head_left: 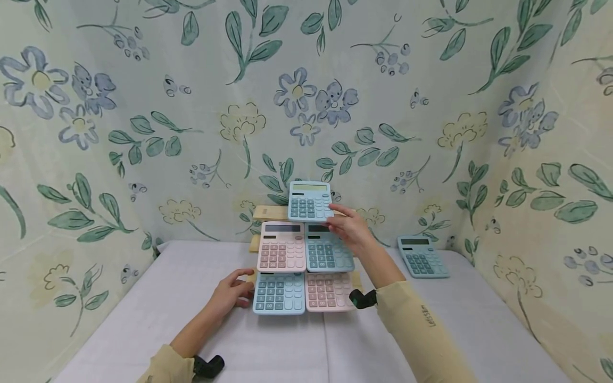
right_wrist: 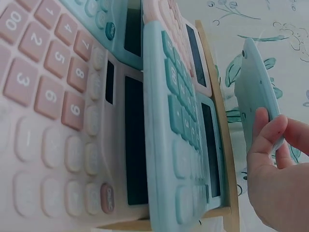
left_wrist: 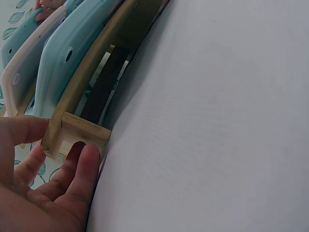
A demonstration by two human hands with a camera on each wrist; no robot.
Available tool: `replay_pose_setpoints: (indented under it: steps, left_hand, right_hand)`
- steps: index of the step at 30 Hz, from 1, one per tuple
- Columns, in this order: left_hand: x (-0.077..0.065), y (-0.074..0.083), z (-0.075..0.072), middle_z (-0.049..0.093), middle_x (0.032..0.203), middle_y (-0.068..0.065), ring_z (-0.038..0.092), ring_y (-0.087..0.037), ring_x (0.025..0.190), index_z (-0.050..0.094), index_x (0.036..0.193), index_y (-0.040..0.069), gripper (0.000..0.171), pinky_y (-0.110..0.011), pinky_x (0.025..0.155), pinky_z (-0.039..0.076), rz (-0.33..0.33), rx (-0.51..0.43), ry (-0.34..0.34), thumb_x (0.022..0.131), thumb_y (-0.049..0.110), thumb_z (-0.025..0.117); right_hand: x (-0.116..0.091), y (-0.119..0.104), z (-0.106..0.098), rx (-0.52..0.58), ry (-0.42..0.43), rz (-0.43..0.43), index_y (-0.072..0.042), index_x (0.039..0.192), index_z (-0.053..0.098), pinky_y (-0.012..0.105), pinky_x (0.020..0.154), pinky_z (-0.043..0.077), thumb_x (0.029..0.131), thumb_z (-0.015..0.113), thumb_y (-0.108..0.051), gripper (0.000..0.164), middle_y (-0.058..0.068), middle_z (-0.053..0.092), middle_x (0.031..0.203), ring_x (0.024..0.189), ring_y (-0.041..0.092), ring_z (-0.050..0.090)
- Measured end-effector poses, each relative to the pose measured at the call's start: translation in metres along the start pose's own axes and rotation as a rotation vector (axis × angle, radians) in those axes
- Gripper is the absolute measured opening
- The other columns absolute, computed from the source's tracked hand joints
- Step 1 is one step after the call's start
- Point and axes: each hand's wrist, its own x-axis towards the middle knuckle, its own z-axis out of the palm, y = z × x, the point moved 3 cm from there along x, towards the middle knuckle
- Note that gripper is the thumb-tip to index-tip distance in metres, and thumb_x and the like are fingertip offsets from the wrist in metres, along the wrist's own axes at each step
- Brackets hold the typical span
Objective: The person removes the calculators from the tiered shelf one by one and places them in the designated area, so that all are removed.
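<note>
As the light blue calculator (head_left: pixel 306 201) is held topmost, its right edge is pinched by the right hand (head_left: pixel 351 230), its body just left of the fingers; contact with the wooden rack (head_left: pixel 270 213) cannot be told. Below: upper pink calculator (head_left: pixel 281 247) left of upper blue calculator (head_left: pixel 326 252), then lower blue calculator (head_left: pixel 279 295) left of lower pink calculator (head_left: pixel 327 293). Left hand (head_left: pixel 231 293) grips rack's lower left end. Sixth calculator (head_left: pixel 423 258) well apart, right, on white cloth (head_left: pixel 191 282)
</note>
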Motion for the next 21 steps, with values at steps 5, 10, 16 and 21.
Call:
replay_pose_setpoints:
  steps: [5,10,16,21]
  left_hand:
    - [0.000,0.000,0.000,0.070,0.101,-0.010,0.067,-0.021,0.085,0.055,0.138,0.015,0.042,-0.033,0.070,0.059,-0.010,0.005,-0.003,0.097,0.021,0.061]
    - [0.000,0.001,0.000,0.070,0.101,-0.010,0.067,-0.021,0.085,0.055,0.138,0.015,0.042,-0.033,0.070,0.059,-0.008,0.009,0.000,0.097,0.021,0.061]
    - [0.001,0.001,0.000,0.070,0.101,-0.010,0.067,-0.021,0.085,0.056,0.138,0.015,0.041,-0.033,0.069,0.059,-0.004,0.007,-0.001,0.097,0.020,0.061]
    - [0.001,0.000,0.000,0.070,0.100,-0.010,0.067,-0.020,0.084,0.055,0.138,0.015,0.041,-0.034,0.070,0.059,-0.005,0.008,-0.003,0.098,0.020,0.060]
  right_hand:
    - [-0.003,-0.004,-0.011,-0.008,0.000,-0.006,-0.010,0.145,0.052,0.017,0.071,0.054,0.095,0.063,0.000,0.051,0.012,0.062,0.119,0.084,0.013,0.070]
    - [-0.006,-0.009,-0.023,-0.025,0.019,-0.012,-0.011,0.146,0.051,0.017,0.074,0.055,0.096,0.062,-0.001,0.052,0.012,0.061,0.124,0.086,0.013,0.070]
    - [-0.009,-0.012,-0.034,-0.034,0.035,-0.015,-0.011,0.147,0.050,0.017,0.075,0.054,0.096,0.062,-0.002,0.053,0.013,0.060,0.128,0.085,0.012,0.068]
    - [-0.010,-0.013,-0.044,-0.035,0.036,-0.014,-0.011,0.149,0.048,0.017,0.075,0.055,0.097,0.060,-0.001,0.054,0.014,0.059,0.128,0.087,0.013,0.070]
